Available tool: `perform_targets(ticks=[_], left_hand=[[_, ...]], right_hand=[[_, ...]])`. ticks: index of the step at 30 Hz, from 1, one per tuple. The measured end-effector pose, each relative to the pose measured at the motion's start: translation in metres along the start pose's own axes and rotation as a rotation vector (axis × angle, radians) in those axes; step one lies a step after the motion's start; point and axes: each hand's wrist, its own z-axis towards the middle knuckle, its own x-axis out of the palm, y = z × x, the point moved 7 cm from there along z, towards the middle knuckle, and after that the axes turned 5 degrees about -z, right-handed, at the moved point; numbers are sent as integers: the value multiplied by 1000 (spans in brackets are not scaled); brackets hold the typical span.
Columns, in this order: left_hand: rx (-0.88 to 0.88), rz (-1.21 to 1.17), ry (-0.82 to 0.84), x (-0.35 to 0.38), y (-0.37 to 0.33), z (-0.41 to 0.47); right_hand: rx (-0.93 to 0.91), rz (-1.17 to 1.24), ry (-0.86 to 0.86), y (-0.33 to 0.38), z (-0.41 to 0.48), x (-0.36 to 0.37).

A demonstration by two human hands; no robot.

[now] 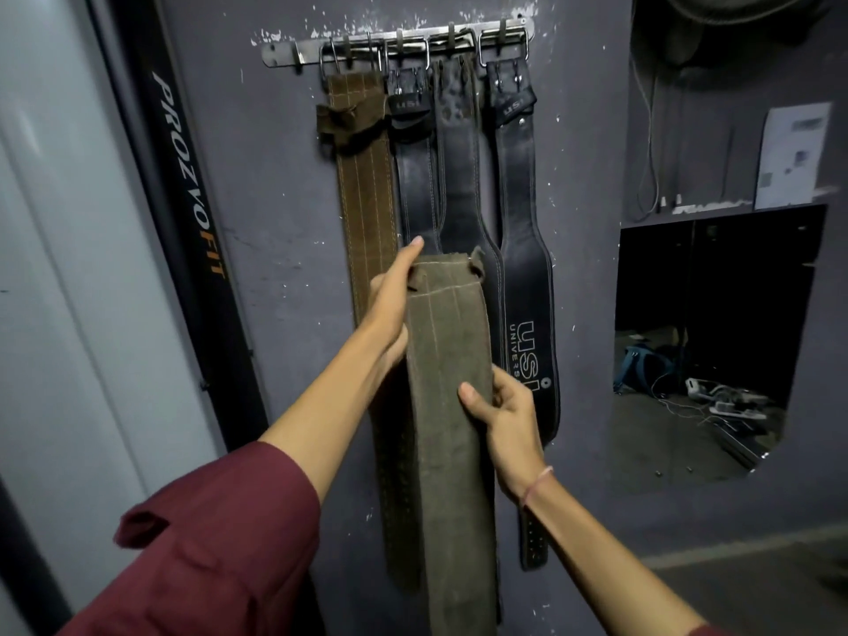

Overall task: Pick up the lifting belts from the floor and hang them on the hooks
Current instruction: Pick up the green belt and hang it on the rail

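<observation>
I hold an olive-green suede lifting belt [445, 406] upright in front of the wall. My left hand [390, 300] grips its upper left edge near the top end, fingers behind it. My right hand [500, 410] pinches its right edge lower down, thumb on the front. High on the wall a metal hook rail [399, 45] carries several hung belts: a brown suede belt [362, 185] on the left, two black leather belts [459, 176] in the middle, and a black "USI" belt [527, 268] on the right. The held belt's top end is well below the hooks.
A black "PROZVOFIT" frame post [192, 185] slants down the left beside a pale wall. To the right, an opening in the grey wall [697, 351] shows a dark room with cables and a blue object on its floor. A paper sheet [794, 153] stands on the ledge above.
</observation>
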Motion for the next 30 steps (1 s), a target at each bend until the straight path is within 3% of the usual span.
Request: perform_targets(ticks=[4,7,9,13,15,19,21,23,27,30], left_hand=[[24,24,-15,0,18,-23],[191,66,-78,1,32,-53],[275,6,-111,-5,35,-56],[269,-1,-133,-7,36,-47],[257,-21,-170,-6,38,-44],[235,-67,-242,-8,30,-38],[215,-70,-234,-9,28,-36],[206,-71,-231,-11,25,-32],[170,-91,-181,-9,16,-20],[106,-41,-119,1,23,-29]], right_hand=[[-131,-36,-84,26,16,6],[-155,-88,-104,45,42,15],[-135,-161,-51,48,57,21],[-92,-173,50,42,53,10],[-29,-176,107,14,33,-8],[310,-263,292,-94,-36,-49],[369,-344,306,-114,-52,-59],[300,-385,283,-93,-38,-50],[71,-138,187,-7,12,-14],[24,-60,135,7,12,-8]])
